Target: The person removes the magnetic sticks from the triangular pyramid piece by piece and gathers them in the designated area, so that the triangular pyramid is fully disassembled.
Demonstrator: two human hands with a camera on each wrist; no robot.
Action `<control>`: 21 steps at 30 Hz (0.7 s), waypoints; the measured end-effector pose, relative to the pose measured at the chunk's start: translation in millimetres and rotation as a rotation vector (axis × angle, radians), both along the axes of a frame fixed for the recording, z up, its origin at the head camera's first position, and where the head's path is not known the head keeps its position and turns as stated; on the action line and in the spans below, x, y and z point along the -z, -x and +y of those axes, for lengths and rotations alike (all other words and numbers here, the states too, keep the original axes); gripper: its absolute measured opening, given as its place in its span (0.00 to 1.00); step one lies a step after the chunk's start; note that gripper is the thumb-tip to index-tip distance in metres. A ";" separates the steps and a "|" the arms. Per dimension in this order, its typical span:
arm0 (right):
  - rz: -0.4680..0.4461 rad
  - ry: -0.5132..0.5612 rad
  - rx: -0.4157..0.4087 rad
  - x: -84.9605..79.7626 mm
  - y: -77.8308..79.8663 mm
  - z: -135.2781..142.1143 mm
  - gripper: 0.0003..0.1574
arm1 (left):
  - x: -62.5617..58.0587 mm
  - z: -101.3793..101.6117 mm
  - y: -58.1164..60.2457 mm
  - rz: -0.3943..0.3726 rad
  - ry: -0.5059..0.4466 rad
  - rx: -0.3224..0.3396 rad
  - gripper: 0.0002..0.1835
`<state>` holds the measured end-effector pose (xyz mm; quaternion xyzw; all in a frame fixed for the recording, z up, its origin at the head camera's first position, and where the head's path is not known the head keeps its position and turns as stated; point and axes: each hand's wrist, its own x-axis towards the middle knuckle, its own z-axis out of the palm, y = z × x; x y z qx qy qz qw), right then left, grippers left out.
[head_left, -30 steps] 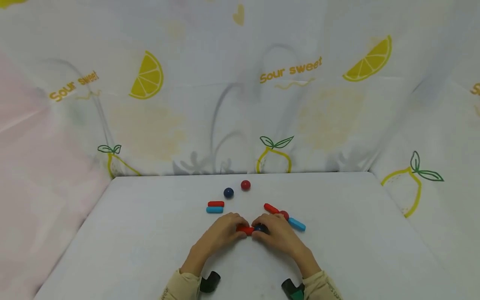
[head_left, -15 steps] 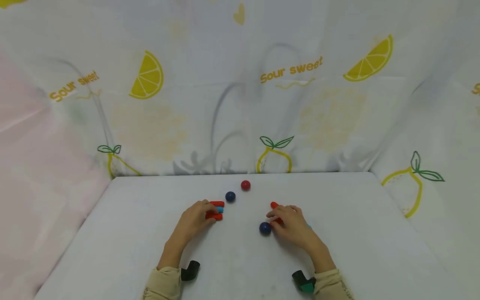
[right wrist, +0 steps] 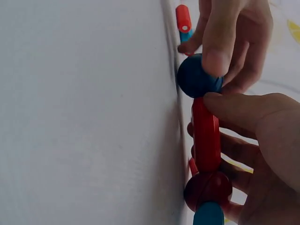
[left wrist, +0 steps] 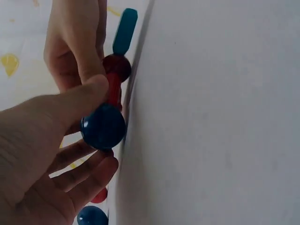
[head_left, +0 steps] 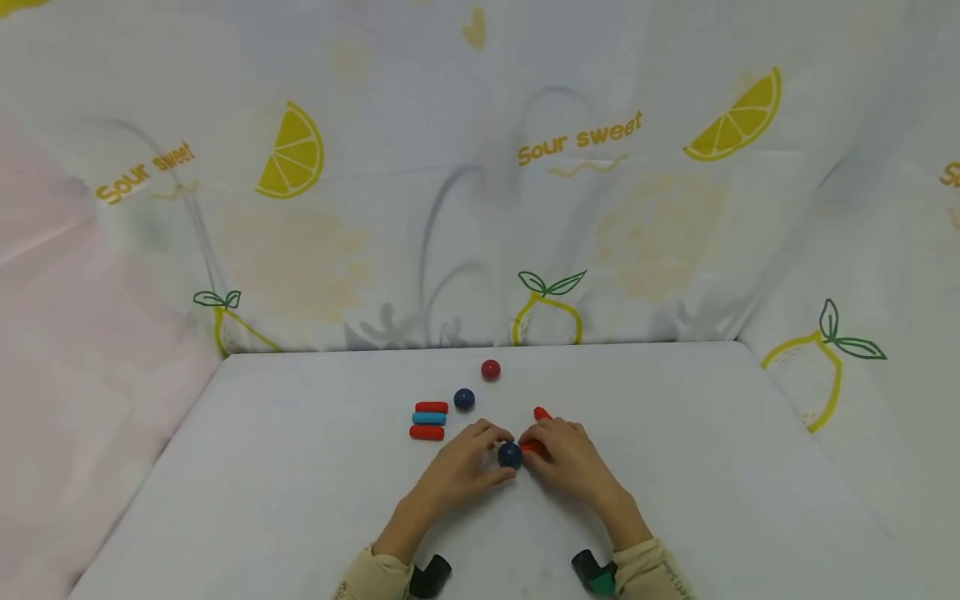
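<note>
Blue ball (right wrist: 193,77), between the hands: smooth, glossy, highlights on its curve; metal or plastic unclear. Red bar (right wrist: 206,136) beside it: plastic-looking, smooth flat facets, soft sheen. Dark red ball (right wrist: 207,190): smooth, glossy. Light blue bar (left wrist: 125,32): plastic-looking, faceted, smooth. Loose blue ball (head_left: 464,399) and loose red ball (head_left: 491,370): smooth, shiny. Table (head_left: 240,492): white, matt, smooth top. Backdrop (head_left: 420,92): printed cloth-like sheet, matt, softly creased. Sleeves (head_left: 372,577): beige cloth, matt. Wrist fittings (head_left: 432,577): black, plastic-looking, low sheen.
</note>
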<state>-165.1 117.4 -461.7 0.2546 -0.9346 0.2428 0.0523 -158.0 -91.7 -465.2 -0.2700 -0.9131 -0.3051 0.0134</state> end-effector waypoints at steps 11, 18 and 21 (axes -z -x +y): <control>-0.011 -0.005 -0.127 -0.4 0.8 -0.2 0.05 | -11.1 10.9 26.4 0.131 0.052 -0.068 0.17; 0.028 0.093 -0.151 -3.1 2.3 3.1 0.06 | -23.4 30.0 82.2 0.188 0.162 -0.041 0.16; 0.041 0.111 -0.053 -8.5 1.6 4.6 0.05 | -23.8 37.9 100.5 0.181 0.226 -0.030 0.15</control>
